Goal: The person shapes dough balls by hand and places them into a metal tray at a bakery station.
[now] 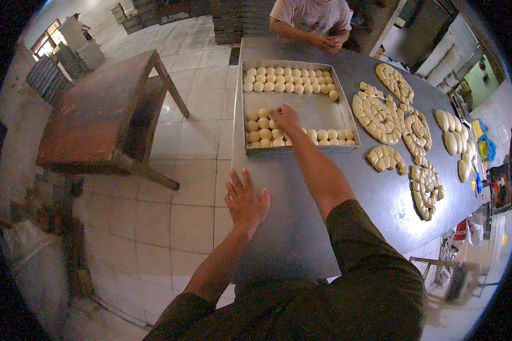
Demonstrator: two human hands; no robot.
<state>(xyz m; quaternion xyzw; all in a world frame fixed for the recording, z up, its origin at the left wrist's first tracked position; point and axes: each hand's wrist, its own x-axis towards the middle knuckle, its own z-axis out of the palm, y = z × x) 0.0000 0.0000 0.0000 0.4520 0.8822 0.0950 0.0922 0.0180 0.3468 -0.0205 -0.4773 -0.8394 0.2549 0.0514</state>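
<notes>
One shallow metal tray [316, 111], rectangular, is sitting near the left edge of the grey counter [290, 210], its long side running from left to right across the person's front. Contents: pale round dough balls [264, 134], which are standing in two rows along the far wall, in a thicker block at the near left corner and in a band along the near wall; bare metal is showing between the far and near groups. One right hand [286, 119], the nearer of the two, is hanging over the inner right end of that corner block, so the block is lying to its left and toward the person, with the bare floor opening to its right. Its grip is bending down with fingers drawn together at a ball's side; whether it is pinching one cannot be told, the knuckles covering the tips. One left hand [247, 200] is spreading its fingers wide at the counter's left edge, well apart from the tray and holding nothing. Also on the counter: segmented dough coils [379, 119] are lying right of the tray, smooth oval dough pieces [453, 142] farther right. A co-worker [312, 23] is standing beyond the far side.
</notes>
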